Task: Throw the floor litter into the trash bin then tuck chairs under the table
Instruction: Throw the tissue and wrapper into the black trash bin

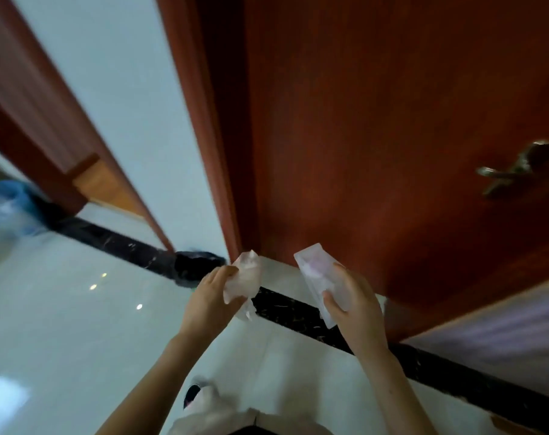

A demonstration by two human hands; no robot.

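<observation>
Head view, heavy motion blur. Two litter pieces already off the floor, one per hand. Left hand (212,296) closed on a crumpled white wrapper (243,281), thumb over the top, loose tail hanging below the fingers. Right hand (350,301) gripping a clear plastic packet (317,284), long axis running from upper left to lower right, upper end sticking out past the fingers, something pinkish inside, unreadable.

Key relation: dark black-bagged object (196,266) on the floor at the foot of the door frame, just beyond and left of the left hand, probably the trash bin, but too smeared to confirm rim or opening. If so, left hand nearer; right hand would need to cross leftward past the wrapper. Second candidate: blue container with a pale liner (6,202) at far left edge, well apart from both hands, cut off by the frame.

Surroundings: red-brown door (377,120) with a metal lever handle (512,169) ahead and right, white wall panel (116,105) between door frames, glossy white tile floor (78,309) with a black marble border strip (298,304) passing under both hands.

Hidden or unclear: chairs and table out of view. Shoe (193,394) barely legible at bottom centre. Any litter left on the floor cannot be told.
</observation>
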